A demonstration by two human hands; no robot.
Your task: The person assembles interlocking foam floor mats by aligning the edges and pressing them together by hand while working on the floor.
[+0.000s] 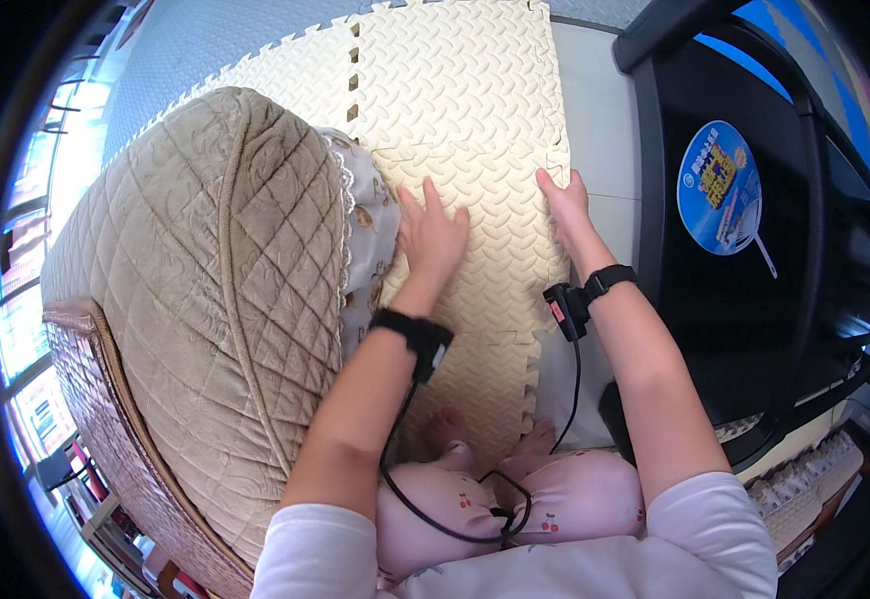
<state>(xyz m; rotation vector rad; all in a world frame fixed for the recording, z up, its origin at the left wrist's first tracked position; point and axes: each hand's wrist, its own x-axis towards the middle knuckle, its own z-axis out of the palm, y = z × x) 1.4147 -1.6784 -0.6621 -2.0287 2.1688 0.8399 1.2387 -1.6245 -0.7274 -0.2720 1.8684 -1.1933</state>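
Note:
Cream foam floor mats [465, 80] with a woven-leaf texture lie in front of me, joined by toothed edges. Over the mat, beside the frilled cloth [373, 205] hanging from the quilted brown cover, my left hand [433, 238] is open with its fingers spread. I cannot tell whether its fingertips press on the mat. At the mat's right edge is my right hand [569, 212], its thumb and a finger apart; its other fingers are hidden. Nothing shows held in either hand. Black bands with small devices wrap both wrists, and a dark cable [387, 449] runs between them.
A bed or sofa under a quilted brown cover [175, 230] fills the left side. At right stands a black-framed table [734, 339] with a blue hand fan [720, 188] on its dark surface. Pale floor tiles [602, 140] run between mat and table. My knees are bent below.

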